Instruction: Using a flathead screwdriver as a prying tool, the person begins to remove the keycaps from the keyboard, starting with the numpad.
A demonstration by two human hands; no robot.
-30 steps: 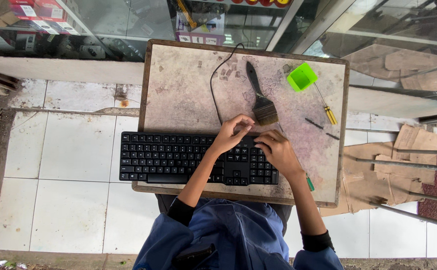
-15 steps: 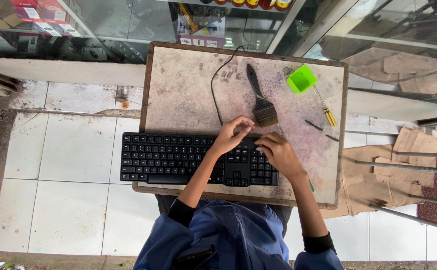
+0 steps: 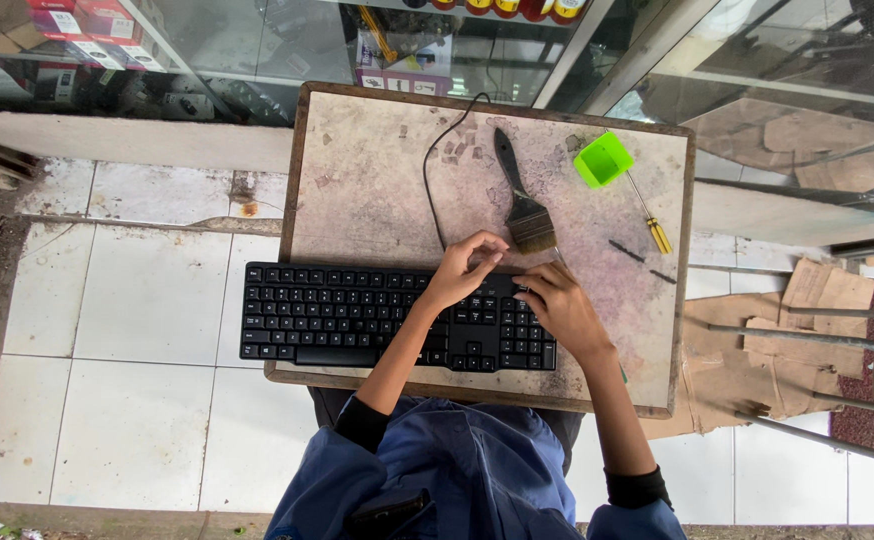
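The black keyboard (image 3: pixel 357 315) lies flat on my little worn table (image 3: pixel 377 170). Its long side runs left to right, and its left end sticks out past the table edge. Its thin black cord (image 3: pixel 435 180) goes up and away from me.

My left hand (image 3: pixel 462 268) rests on the top edge of the keyboard, near the right end. My fingers are curled in close, like they pinch something small, but I cannot see what. My right hand (image 3: pixel 557 305) lies on the right end keys, fingers bent and near my left hand. I cannot tell if it holds anything.

Almost all the keys look in place, so I think most of the work is not done yet.

Just above my hands lies a paintbrush (image 3: pixel 522 195), bristles toward me. Further right are a green cup (image 3: pixel 602 160) and a yellow screwdriver (image 3: pixel 652 225).
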